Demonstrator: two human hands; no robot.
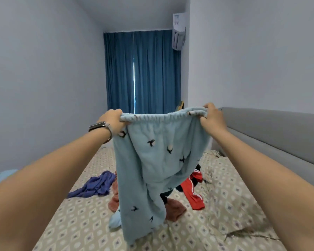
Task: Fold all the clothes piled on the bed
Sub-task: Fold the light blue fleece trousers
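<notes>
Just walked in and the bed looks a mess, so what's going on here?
A person is holding up fluffy light-blue pyjama trousers with small dark bird prints, the left hand and right hand each gripping an end of the elastic waistband. The legs hang down to the patterned beige bedsheet. A purple garment, a red white-striped one and a rust-brown one lie unfolded behind.

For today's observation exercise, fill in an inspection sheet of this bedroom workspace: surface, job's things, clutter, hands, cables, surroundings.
Surface: bed with a diamond-patterned cover, rumpled near the headboard.
Job's things: light blue pants held up by the waistband; purple garment, red garment and pinkish-brown garment lie unfolded on the bed.
Clutter: nothing seen.
Hands: left hand and right hand each grip one end of the waistband.
Cables: nothing seen.
Surroundings: blue curtain, air conditioner, pale walls.
</notes>
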